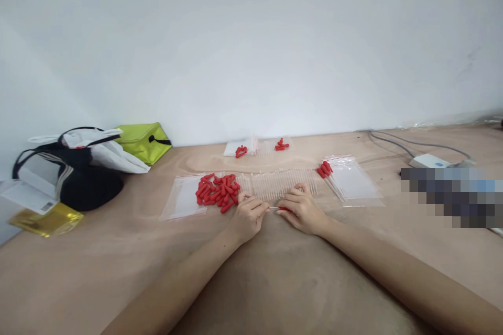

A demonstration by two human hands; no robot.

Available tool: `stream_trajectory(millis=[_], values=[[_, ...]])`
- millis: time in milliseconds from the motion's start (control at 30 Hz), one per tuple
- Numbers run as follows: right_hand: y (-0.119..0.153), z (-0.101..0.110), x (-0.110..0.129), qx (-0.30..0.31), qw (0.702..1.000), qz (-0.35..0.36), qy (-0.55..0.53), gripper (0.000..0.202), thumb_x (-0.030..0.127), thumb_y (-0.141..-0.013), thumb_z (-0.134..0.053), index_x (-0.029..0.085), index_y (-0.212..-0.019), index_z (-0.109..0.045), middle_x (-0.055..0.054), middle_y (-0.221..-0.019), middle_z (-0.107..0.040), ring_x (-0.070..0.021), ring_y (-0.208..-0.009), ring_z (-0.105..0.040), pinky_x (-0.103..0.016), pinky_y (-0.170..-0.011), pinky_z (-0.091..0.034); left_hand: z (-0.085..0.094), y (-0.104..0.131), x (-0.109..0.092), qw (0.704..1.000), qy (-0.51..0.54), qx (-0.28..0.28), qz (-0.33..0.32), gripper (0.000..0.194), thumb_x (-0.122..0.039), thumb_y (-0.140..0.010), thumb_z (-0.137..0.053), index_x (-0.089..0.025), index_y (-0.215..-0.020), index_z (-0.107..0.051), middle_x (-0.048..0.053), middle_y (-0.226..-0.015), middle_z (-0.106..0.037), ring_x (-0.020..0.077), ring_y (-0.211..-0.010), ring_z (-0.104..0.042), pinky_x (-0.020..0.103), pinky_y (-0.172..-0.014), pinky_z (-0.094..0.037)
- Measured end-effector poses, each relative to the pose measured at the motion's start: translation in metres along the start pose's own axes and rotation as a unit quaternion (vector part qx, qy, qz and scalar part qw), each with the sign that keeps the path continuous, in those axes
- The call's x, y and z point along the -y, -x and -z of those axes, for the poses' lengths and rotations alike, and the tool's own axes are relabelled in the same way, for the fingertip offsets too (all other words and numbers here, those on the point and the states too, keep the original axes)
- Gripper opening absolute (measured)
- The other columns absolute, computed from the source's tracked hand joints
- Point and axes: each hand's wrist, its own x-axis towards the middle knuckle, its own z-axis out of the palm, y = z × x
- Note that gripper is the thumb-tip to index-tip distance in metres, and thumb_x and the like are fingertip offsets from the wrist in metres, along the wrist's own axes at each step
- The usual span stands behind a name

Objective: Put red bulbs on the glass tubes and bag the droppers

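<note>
While the stick row lies just beyond, step: probably capping; next move calls for held stick and red cap in line.
Left hand: pinched on stick.
Right hand: clamped on cap.
Held stick: just in front of row.
Axis: side to side, crosswise to row's sticks, one end pointing at cap.
Seating: can't tell.

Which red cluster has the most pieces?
The heap right beside the left hand: many pieces piled together. The other red groups, near the wall and at right, show only a few each.
</note>
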Motion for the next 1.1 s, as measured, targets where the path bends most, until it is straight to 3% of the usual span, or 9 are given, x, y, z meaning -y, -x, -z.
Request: stream_trajectory(millis=[167, 267, 400, 567, 733, 800, 867, 967, 1100], values=[[-0.001, -0.001, -0.002, 0.005, 1.000, -0.010, -0.023, 0.020, 0.029, -0.084, -0.046, 0.019, -0.079, -0.062, -0.002, -0.067, -0.061, -0.0152, -0.073, -0.051, -0.037, -0.078, -0.027, -0.002, -0.001, 0.001, 1.000, 0.022, -0.001, 0.008, 0.023, -0.018, -0.087, -0.039, -0.017, -0.076, -0.059, 0.001, -0.066, -0.064, 0.0135, -0.061, -0.054, 0.033, -0.073, -0.030], [-0.002, -0.003, -0.004, -0.041, 0.988, -0.091, -0.117, 0.017, 0.033, -0.081, -0.052, 0.020, -0.086, -0.062, -0.004, -0.073, -0.063, -0.0162, -0.075, -0.052, -0.035, -0.075, -0.034, -0.002, -0.002, 0.002, 0.998, 0.051, -0.027, 0.037, 0.022, -0.020, -0.088, -0.040, -0.018, -0.079, -0.060, 0.000, -0.069, -0.066, 0.0128, -0.063, -0.056, 0.033, -0.074, -0.031], [-0.003, -0.010, 0.001, -0.124, 0.916, -0.230, -0.303, 0.025, 0.040, -0.072, -0.061, 0.019, -0.084, -0.058, -0.004, -0.079, -0.062, -0.0159, -0.075, -0.056, -0.032, -0.071, -0.043, -0.003, -0.003, 0.003, 0.994, 0.073, -0.056, 0.065, 0.022, -0.025, -0.089, -0.040, -0.018, -0.084, -0.060, 0.000, -0.071, -0.066, 0.0130, -0.065, -0.058, 0.032, -0.077, -0.032], [-0.014, -0.007, -0.002, -0.156, 0.859, -0.278, -0.400, 0.030, 0.044, -0.073, -0.057, 0.020, -0.091, -0.056, -0.001, -0.073, -0.059, -0.0142, -0.070, -0.056, -0.029, -0.066, -0.045, -0.003, -0.001, 0.003, 0.995, 0.077, -0.049, 0.033, 0.019, -0.028, -0.088, -0.044, -0.019, -0.097, -0.057, 0.002, -0.080, -0.068, 0.0142, -0.071, -0.059, 0.035, -0.085, -0.030], [-0.016, 0.034, -0.062, -0.219, 0.881, -0.352, -0.227, 0.051, 0.047, -0.076, -0.048, 0.017, -0.117, -0.045, -0.001, -0.073, -0.057, -0.0149, -0.068, -0.054, -0.029, -0.063, -0.043, -0.005, -0.001, 0.003, 0.997, 0.064, -0.026, 0.037, 0.018, -0.025, -0.083, -0.049, -0.020, -0.099, -0.057, 0.004, -0.092, -0.064, 0.0170, -0.086, -0.057, 0.038, -0.091, -0.029], [-0.009, 0.051, -0.090, -0.197, 0.878, -0.411, -0.143, 0.058, 0.046, -0.072, -0.051, 0.013, -0.119, -0.042, 0.001, -0.063, -0.055, -0.0152, -0.059, -0.053, -0.029, -0.058, -0.040, -0.005, -0.001, 0.003, 0.997, 0.070, -0.012, 0.032, 0.014, -0.022, -0.083, -0.049, -0.021, -0.092, -0.059, 0.004, -0.090, -0.064, 0.0163, -0.085, -0.057, 0.038, -0.090, -0.030], [-0.002, 0.059, -0.107, -0.147, 0.879, -0.452, -0.044, 0.045, 0.045, -0.071, -0.051, 0.015, -0.106, -0.053, -0.001, -0.062, -0.057, -0.0160, -0.059, -0.053, -0.029, -0.059, -0.038, -0.006, -0.002, 0.002, 0.997, 0.072, -0.011, 0.034, 0.012, -0.020, -0.082, -0.049, -0.020, -0.086, -0.061, 0.003, -0.088, -0.063, 0.0158, -0.084, -0.057, 0.037, -0.089, -0.031], [0.006, 0.056, -0.109, -0.062, 0.882, -0.458, 0.085, 0.031, 0.043, -0.073, -0.048, 0.022, -0.093, -0.059, -0.002, -0.069, -0.063, -0.0186, -0.068, -0.055, -0.032, -0.066, -0.034, -0.006, -0.002, 0.002, 0.997, 0.068, -0.013, 0.043, 0.011, -0.019, -0.081, -0.051, -0.021, -0.082, -0.062, 0.003, -0.087, -0.063, 0.0161, -0.083, -0.056, 0.037, -0.087, -0.032], [0.006, 0.038, -0.098, 0.018, 0.886, -0.421, 0.195, 0.031, 0.040, -0.077, -0.042, 0.024, -0.096, -0.060, -0.004, -0.081, -0.065, -0.0232, -0.082, -0.054, -0.037, -0.073, -0.026, -0.006, -0.002, 0.002, 0.996, 0.063, -0.007, 0.056, 0.010, -0.019, -0.079, -0.053, -0.021, -0.079, -0.063, 0.003, -0.087, -0.062, 0.0163, -0.083, -0.056, 0.037, -0.086, -0.031]])
